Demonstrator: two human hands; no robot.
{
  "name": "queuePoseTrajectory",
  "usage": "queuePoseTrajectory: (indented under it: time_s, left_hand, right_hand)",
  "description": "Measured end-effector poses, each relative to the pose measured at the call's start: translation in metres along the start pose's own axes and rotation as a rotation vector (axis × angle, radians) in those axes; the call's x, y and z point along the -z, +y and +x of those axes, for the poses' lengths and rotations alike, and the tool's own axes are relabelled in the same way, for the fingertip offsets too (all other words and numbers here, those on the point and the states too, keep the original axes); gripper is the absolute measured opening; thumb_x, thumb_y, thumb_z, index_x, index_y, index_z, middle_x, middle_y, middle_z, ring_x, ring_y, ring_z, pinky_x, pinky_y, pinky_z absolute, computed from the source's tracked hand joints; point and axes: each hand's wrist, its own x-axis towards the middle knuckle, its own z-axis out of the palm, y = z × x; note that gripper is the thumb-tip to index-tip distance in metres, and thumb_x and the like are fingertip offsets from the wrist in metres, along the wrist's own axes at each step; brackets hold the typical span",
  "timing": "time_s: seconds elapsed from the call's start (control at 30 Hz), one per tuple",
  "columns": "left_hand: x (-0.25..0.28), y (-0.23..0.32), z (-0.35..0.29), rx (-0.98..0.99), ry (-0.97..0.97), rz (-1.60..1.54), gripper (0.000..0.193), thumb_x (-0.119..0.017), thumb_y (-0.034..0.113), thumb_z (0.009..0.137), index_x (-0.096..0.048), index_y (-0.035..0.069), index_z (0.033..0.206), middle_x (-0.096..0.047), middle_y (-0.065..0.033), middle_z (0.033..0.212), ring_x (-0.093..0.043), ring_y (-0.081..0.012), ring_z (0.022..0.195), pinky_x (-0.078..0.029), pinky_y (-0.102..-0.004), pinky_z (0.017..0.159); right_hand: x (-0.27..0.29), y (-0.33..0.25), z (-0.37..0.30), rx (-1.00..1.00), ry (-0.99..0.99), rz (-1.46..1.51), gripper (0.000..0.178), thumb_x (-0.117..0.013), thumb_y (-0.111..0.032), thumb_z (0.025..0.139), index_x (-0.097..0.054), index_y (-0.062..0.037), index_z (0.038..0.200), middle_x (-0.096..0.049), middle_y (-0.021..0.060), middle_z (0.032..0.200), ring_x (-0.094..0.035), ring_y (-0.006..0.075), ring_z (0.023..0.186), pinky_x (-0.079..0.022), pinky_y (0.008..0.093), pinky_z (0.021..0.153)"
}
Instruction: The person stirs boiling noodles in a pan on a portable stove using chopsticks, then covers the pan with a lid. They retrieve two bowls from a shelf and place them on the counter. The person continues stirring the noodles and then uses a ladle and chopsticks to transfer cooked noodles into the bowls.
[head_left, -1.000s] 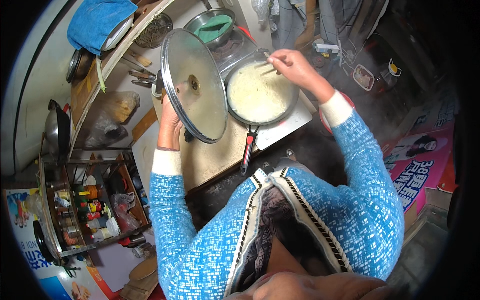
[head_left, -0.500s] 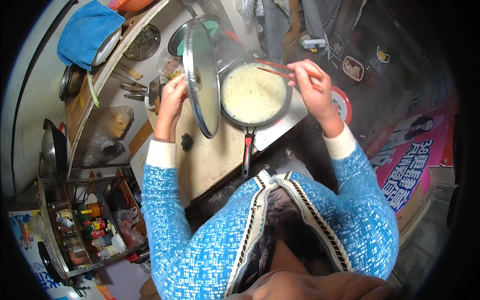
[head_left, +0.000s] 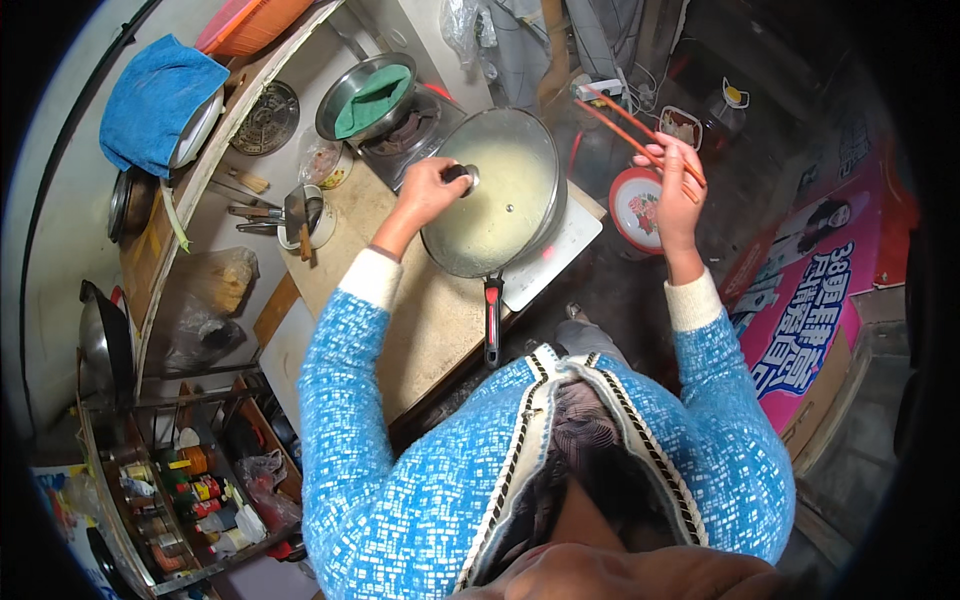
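Note:
My left hand [head_left: 428,194] is closed on the dark knob of a round glass lid [head_left: 533,165]. The lid lies over the frying pan [head_left: 493,310], whose black and red handle points toward me. Pale, whitish food shows through the glass; whether the rim rests fully on the pan I cannot tell. Out to the right of the pan, my right hand [head_left: 676,190] grips a pair of red-brown chopsticks [head_left: 628,128]. Their tips point away to the upper left, with nothing between them.
Behind the pan, a metal bowl with a green cloth [head_left: 376,102] sits on a stove. Left of the pan stands a white utensil holder [head_left: 318,225]. A red-rimmed plate [head_left: 637,212] is near my right hand, and a rack of bottles [head_left: 195,480] stands lower left.
My left hand has brought the lid from upright beside the pan down over it. My right hand has drawn the chopsticks away from the pan, to the right.

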Motion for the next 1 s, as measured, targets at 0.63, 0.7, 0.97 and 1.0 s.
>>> queuePoseTrajectory:
  time_s: [0.63, 0.7, 0.97, 1.0]
  left_hand:
    - [-0.080, -0.040, 0.045, 0.044, -0.155, 0.451, 0.038, -0.071, 0.035, 0.076, -0.072, -0.001, 0.087, -0.066, -0.0218, 0.100, -0.065, -0.0393, 0.092, -0.052, -0.0431, 0.084]
    - [-0.086, -0.044, 0.045, 0.037, -0.135, 0.432, 0.038, -0.071, 0.035, 0.076, -0.072, -0.001, 0.087, -0.066, -0.0216, 0.100, -0.065, -0.0390, 0.092, -0.052, -0.0431, 0.085]
    - [-0.092, -0.046, 0.025, 0.043, -0.021, 0.339, 0.040, -0.077, 0.031, 0.076, -0.069, 0.000, 0.100, -0.062, -0.0194, 0.108, -0.064, -0.0379, 0.093, -0.052, -0.0433, 0.085]
    - [-0.090, -0.043, 0.018, 0.029, 0.061, 0.288, 0.051, -0.081, 0.028, 0.074, -0.064, 0.000, 0.113, -0.060, -0.0200, 0.111, -0.063, -0.0376, 0.100, -0.051, -0.0429, 0.088]
  right_hand:
    - [0.016, -0.012, -0.041, -0.034, -0.128, -0.128, 0.023, -0.048, -0.013, 0.103, -0.062, 0.0054, 0.106, -0.061, 0.0087, 0.099, -0.067, 0.0171, 0.084, -0.053, 0.0293, 0.080]
    - [0.015, -0.008, -0.040, -0.040, -0.158, -0.127, 0.023, -0.048, -0.012, 0.103, -0.062, 0.0059, 0.105, -0.058, 0.0086, 0.100, -0.066, 0.0170, 0.084, -0.053, 0.0295, 0.080]
    - [-0.016, -0.013, -0.029, -0.084, -0.289, -0.270, 0.019, -0.052, -0.009, 0.101, -0.065, 0.0049, 0.099, -0.058, 0.0077, 0.097, -0.066, 0.0157, 0.083, -0.051, 0.0276, 0.077]
    - [-0.023, -0.019, -0.025, -0.062, -0.366, -0.334, 0.018, -0.053, -0.008, 0.100, -0.065, 0.0045, 0.099, -0.058, 0.0074, 0.097, -0.066, 0.0154, 0.083, -0.051, 0.0271, 0.077]
